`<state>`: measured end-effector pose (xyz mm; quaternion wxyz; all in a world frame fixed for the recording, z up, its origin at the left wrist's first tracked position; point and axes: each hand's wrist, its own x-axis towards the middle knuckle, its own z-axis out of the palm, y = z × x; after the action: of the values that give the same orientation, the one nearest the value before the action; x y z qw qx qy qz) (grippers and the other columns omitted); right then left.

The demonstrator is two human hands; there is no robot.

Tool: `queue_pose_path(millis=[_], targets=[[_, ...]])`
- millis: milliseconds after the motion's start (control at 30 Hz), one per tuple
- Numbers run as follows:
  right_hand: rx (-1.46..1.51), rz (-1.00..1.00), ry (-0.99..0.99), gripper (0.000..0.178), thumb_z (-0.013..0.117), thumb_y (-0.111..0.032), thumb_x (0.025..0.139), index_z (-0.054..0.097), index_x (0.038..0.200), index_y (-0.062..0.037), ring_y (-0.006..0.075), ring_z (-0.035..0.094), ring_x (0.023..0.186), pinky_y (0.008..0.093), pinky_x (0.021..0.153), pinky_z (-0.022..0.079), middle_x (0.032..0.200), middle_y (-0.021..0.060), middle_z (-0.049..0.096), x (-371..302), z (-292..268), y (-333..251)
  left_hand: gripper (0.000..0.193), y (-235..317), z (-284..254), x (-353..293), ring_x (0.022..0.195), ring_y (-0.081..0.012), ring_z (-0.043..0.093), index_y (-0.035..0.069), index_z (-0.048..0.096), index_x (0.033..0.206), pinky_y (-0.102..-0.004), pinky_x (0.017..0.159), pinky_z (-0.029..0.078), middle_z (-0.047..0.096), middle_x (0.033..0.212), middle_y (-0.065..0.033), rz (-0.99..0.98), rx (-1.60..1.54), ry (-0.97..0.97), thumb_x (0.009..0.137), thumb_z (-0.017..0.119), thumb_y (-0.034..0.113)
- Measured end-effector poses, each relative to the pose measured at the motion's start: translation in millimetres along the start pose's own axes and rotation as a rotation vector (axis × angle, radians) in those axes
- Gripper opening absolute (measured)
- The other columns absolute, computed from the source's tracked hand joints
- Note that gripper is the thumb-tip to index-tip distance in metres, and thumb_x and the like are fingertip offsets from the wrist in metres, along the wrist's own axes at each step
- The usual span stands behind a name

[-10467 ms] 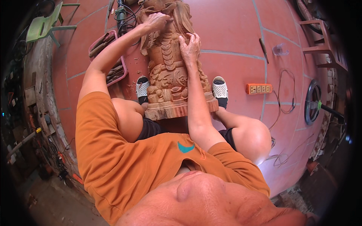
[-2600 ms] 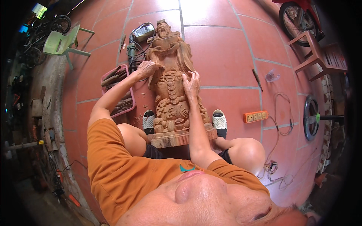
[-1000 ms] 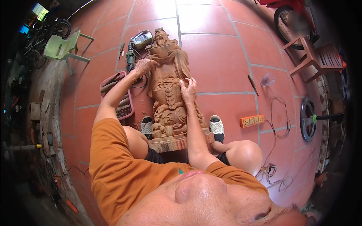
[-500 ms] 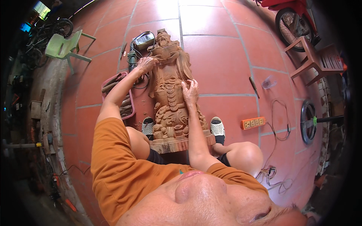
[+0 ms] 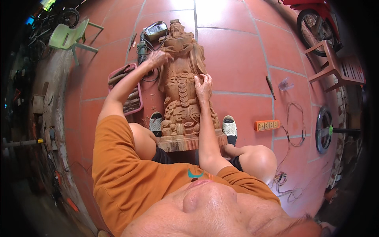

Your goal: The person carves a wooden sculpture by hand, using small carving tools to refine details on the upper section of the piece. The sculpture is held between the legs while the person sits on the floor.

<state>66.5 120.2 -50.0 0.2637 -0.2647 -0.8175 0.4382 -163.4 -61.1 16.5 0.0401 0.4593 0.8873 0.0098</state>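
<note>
A carved wooden statue (image 5: 182,85) of a bearded figure lies between my legs, its head away from me and its thick base close to my lap. My left hand (image 5: 159,58) reaches to the upper chest of the carving, its fingers stretched out over the folded sleeves. Lower down, my right hand (image 5: 203,87) rests against the right side of the figure with fingers apart and slightly bent. I see no tool in either hand.
Left of the statue are a pink basket (image 5: 141,103) of tools and a lamp (image 5: 155,30) with a dark cable. On the right lie a chisel-like tool (image 5: 271,87), a clear cup (image 5: 286,84) and an orange power strip (image 5: 267,125). Green (image 5: 67,38) and brown chairs (image 5: 335,71) stand farther out.
My left hand has slid rightward, farther onto the statue's chest. My right hand stays at the figure's side, with its fingers a little more spread. The view has shifted slightly.
</note>
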Motion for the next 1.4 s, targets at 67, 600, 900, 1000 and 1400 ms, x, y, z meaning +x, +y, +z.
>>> queue_pose_path(millis=[67,600,900,1000,1400], targets=[[-0.022,0.018,0.002,0.040,0.070,-0.034,0.086,0.064,0.110,-0.0025,0.0363,0.048,0.123,0.0459,0.103,0.041,0.127,0.0192,0.053,1,-6,6,0.026,5,-4,13,0.083,-0.0339,0.069,0.023,0.070,0.114,-0.0457,0.069,0.056,0.071,0.091,-0.0143,-0.059,-0.087,0.101,0.090,0.060,0.021],[-0.009,0.032,-0.046,0.042,0.070,-0.036,0.087,0.064,0.111,-0.0022,0.0365,0.049,0.123,0.0451,0.103,0.041,0.129,0.0193,0.052,-1,-5,-4,0.026,-1,3,-7,0.084,-0.0318,0.070,0.023,0.069,0.115,-0.0442,0.068,0.056,0.071,0.091,-0.0150,-0.021,0.043,0.010,0.092,0.057,0.020],[-0.007,0.006,-0.022,0.043,0.070,-0.037,0.087,0.064,0.111,-0.0021,0.0368,0.048,0.123,0.0453,0.103,0.041,0.129,0.0197,0.051,0,-5,3,0.025,14,9,-26,0.085,-0.0357,0.068,0.012,0.070,0.110,-0.0458,0.073,0.054,0.070,0.093,-0.0169,0.021,-0.060,-0.014,0.091,0.056,0.018],[-0.011,0.005,-0.025,0.043,0.070,-0.037,0.087,0.064,0.111,-0.0024,0.0366,0.049,0.122,0.0453,0.103,0.041,0.129,0.0193,0.051,-1,-4,1,0.026,15,14,-37,0.087,-0.0370,0.067,0.013,0.070,0.110,-0.0469,0.076,0.053,0.070,0.091,-0.0186,0.050,-0.095,-0.022,0.090,0.057,0.021],[0.013,0.035,-0.049,0.042,0.069,-0.037,0.087,0.065,0.112,-0.0034,0.0358,0.049,0.122,0.0447,0.103,0.041,0.129,0.0185,0.052,0,-6,-1,0.025,0,8,-12,0.079,-0.0361,0.070,0.007,0.068,0.107,-0.0469,0.066,0.055,0.069,0.085,-0.0193,-0.044,0.132,0.099,0.088,0.053,0.012]])
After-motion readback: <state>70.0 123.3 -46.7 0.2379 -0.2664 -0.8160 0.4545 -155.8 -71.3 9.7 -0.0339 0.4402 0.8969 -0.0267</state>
